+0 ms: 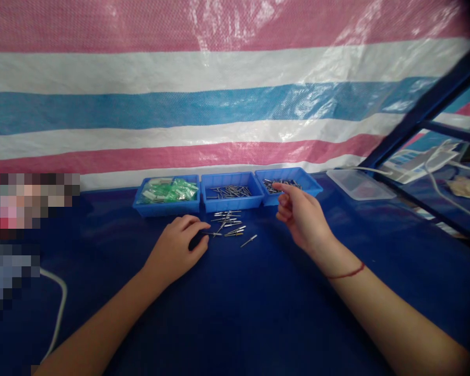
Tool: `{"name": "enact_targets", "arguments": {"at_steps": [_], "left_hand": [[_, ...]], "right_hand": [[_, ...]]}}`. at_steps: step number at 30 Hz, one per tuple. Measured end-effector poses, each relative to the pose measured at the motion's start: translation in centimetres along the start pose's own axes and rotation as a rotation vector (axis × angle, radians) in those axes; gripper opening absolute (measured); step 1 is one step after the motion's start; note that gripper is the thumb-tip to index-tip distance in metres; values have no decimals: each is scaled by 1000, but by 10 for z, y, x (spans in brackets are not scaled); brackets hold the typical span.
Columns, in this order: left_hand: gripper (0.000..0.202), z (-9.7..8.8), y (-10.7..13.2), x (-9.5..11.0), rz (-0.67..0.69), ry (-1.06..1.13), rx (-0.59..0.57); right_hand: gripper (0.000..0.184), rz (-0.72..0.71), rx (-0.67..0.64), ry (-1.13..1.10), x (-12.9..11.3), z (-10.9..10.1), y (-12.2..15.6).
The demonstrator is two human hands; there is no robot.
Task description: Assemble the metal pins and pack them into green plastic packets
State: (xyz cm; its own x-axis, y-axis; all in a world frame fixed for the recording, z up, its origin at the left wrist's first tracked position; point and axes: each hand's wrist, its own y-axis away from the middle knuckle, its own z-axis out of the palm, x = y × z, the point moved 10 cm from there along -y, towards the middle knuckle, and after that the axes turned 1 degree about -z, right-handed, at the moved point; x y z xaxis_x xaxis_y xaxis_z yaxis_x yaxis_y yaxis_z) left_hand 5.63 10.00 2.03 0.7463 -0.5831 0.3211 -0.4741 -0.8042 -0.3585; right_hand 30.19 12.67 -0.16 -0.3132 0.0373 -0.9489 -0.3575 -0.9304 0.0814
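My left hand point(178, 244) rests on the dark blue table cover point(235, 313), fingers curled and pinching the end of a thin metal pin point(212, 234). Just right of it lies a loose pile of metal pins point(229, 222). My right hand point(300, 211) is raised beside the right blue tray point(307, 184), fingers curled in a pinch with something small I cannot make out at the tips. A thin red string circles that wrist. The middle blue tray point(231, 193) holds more pins.
The left blue tray point(166, 196) holds small green-tinted plastic bags. A clear plastic lid point(360, 184) lies at the right. A blue metal frame point(423, 115) rises at the right edge. A white cable point(58, 303) curves at the left. A striped tarpaulin hangs behind.
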Motion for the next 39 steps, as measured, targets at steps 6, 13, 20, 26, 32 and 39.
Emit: {"name": "enact_targets", "arguments": {"at_steps": [6,13,20,26,32,39], "left_hand": [[18,15,1,-2,-22,-55,-115],[16,4,3,23,66,77,-28],[19,9,13,-6,-331,697,141],[14,14,16,-6,-397,842,131],[11,8,16,-2,-366,828,144],[12,6,17,-1,-352,781,153]], "right_hand": [[19,-134,-323,399,5,45,29],[16,-585,-716,1006,14,96,87],[20,-512,-767,834,18,102,94],[22,-441,-750,761,18,102,95],[17,-407,-729,741,19,100,96],[16,-348,-698,686,24,97,92]]}}
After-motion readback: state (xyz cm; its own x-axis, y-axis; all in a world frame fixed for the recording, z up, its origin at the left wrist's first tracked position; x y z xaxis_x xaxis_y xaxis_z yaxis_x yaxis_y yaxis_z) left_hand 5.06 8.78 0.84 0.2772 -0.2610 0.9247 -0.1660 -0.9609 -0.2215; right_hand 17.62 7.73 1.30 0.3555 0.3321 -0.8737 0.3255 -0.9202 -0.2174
